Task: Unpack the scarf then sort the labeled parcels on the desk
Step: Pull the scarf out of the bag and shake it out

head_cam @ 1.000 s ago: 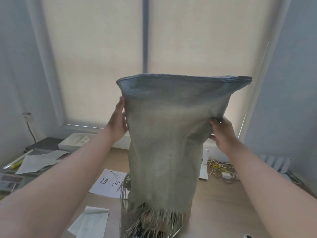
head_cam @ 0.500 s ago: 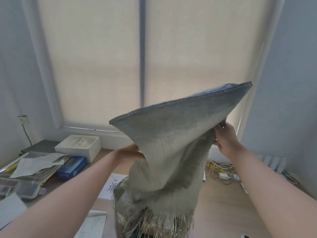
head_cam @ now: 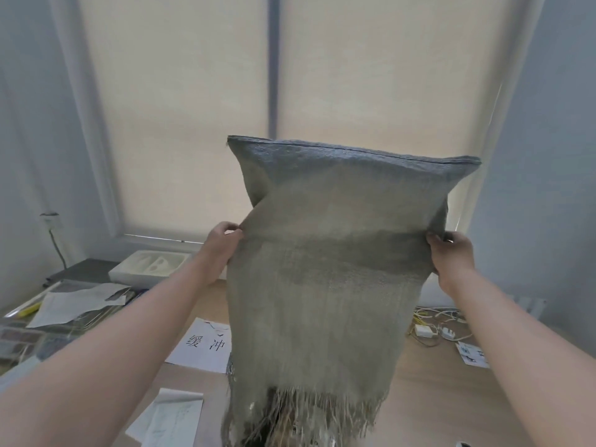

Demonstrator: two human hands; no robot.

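A grey-green woven scarf (head_cam: 325,285) with a blue-grey top edge hangs spread out in front of me, its fringe dangling at the bottom above the desk. My left hand (head_cam: 219,245) pinches its left side. My right hand (head_cam: 451,253) grips its right side at the same height. The cloth stands up above both hands and hides the desk behind it. A white paper label with two printed characters (head_cam: 206,345) lies on the wooden desk (head_cam: 435,398) to the left of the scarf. Another printed label (head_cam: 472,354) lies at the right.
A white foam tray (head_cam: 150,267) sits at the back left by the window. Loose papers (head_cam: 77,301) and clutter fill the left side. White and yellow cables with chargers (head_cam: 433,325) lie at the right. A folded paper sheet (head_cam: 171,421) lies near the front.
My left hand has risen level with the right, and the scarf, tilted down to the left half a second ago, now hangs flat and level again.
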